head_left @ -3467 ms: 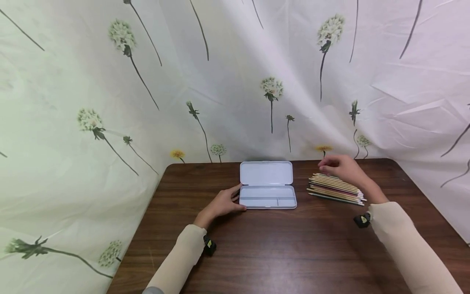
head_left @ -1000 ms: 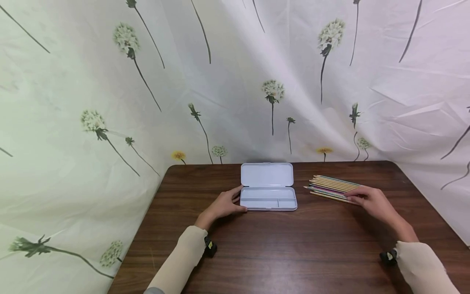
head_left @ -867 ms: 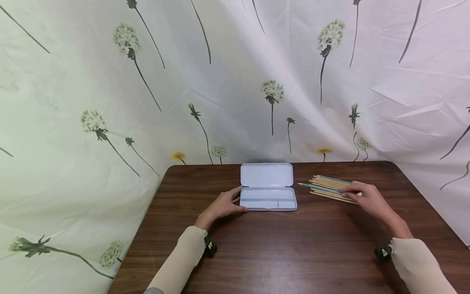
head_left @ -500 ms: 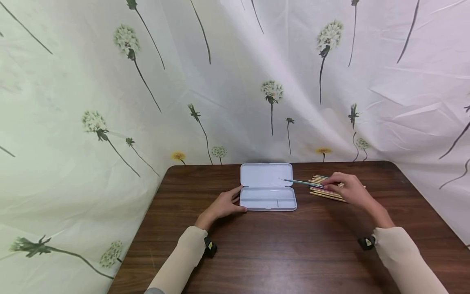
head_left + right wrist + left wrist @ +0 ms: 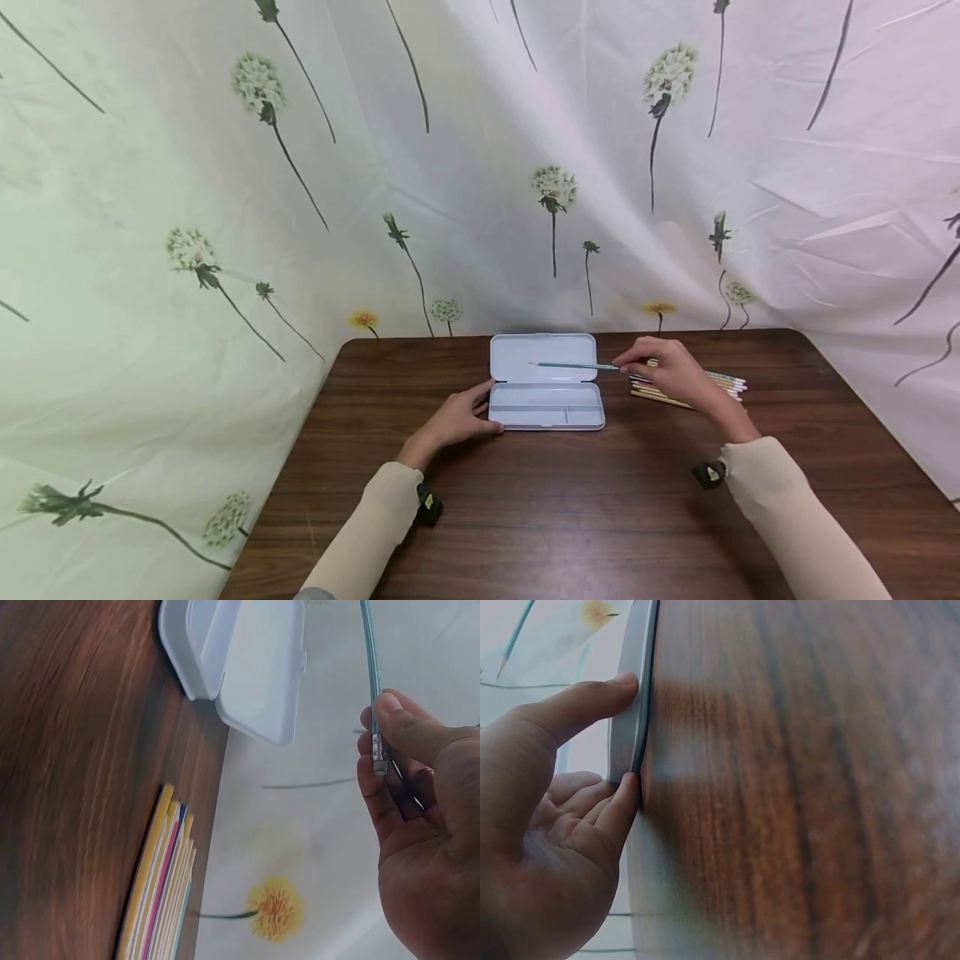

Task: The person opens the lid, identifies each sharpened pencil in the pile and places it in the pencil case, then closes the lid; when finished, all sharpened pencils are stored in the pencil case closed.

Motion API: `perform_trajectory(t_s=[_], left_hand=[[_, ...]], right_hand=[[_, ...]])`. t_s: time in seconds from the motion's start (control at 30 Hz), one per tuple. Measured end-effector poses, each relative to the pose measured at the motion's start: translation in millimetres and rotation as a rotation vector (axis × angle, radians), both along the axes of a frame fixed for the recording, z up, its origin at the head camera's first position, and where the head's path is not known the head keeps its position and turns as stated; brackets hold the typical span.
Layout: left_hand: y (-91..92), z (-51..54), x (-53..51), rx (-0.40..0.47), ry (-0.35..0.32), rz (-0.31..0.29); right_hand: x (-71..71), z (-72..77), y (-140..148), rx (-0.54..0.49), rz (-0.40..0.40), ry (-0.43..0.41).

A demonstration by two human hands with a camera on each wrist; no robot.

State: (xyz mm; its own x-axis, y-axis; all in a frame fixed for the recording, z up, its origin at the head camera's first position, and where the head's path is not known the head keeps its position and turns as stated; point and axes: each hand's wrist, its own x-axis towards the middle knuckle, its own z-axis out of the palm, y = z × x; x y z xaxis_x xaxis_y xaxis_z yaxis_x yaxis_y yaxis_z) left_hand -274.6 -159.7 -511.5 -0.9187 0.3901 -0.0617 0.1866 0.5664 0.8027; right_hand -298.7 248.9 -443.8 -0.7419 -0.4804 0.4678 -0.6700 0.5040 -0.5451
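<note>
A teal pencil (image 5: 573, 365) with an eraser end is pinched near that end by my right hand (image 5: 671, 372). It points left, its tip over the raised lid of a pale pencil case (image 5: 536, 394). In the right wrist view, thumb and fingertips press on the pencil (image 5: 374, 675) just above its metal band. At the case's left end, my left hand (image 5: 453, 419) holds the lower half, thumb at the front corner and fingers along the side. Several more pencils (image 5: 726, 382) lie in a row on the table, partly hidden beneath my right hand.
The case has a long compartment and two smaller ones in front, with no pencils in them. The dark wood table (image 5: 555, 508) meets a white dandelion-print cloth (image 5: 465, 183) at its back edge.
My right hand has taken the teal pencil from the row, lifted it and moved left until it reaches over the case lid. My left hand stays at the case.
</note>
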Motion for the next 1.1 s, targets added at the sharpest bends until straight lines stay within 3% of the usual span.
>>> perform_trajectory(t_s=[0.43,0.7,0.93,1.1], left_hand=[[-0.3,1.6,1.8,0.000,0.000,0.002],[-0.8,0.0,0.2,-0.005,-0.004,-0.014],[-0.7,-0.1,-1.2,-0.008,-0.008,-0.020],[-0.6,0.3,-0.6,-0.010,-0.002,-0.010]], right_hand=[[-13.5,-3.1,-48,0.012,0.085,-0.071],[-23.3,-24.9,-59,0.056,0.076,-0.176],[-28.4,-43.9,-65,0.089,0.094,-0.174],[-28.3,-48.6,-71,0.148,0.105,-0.181]])
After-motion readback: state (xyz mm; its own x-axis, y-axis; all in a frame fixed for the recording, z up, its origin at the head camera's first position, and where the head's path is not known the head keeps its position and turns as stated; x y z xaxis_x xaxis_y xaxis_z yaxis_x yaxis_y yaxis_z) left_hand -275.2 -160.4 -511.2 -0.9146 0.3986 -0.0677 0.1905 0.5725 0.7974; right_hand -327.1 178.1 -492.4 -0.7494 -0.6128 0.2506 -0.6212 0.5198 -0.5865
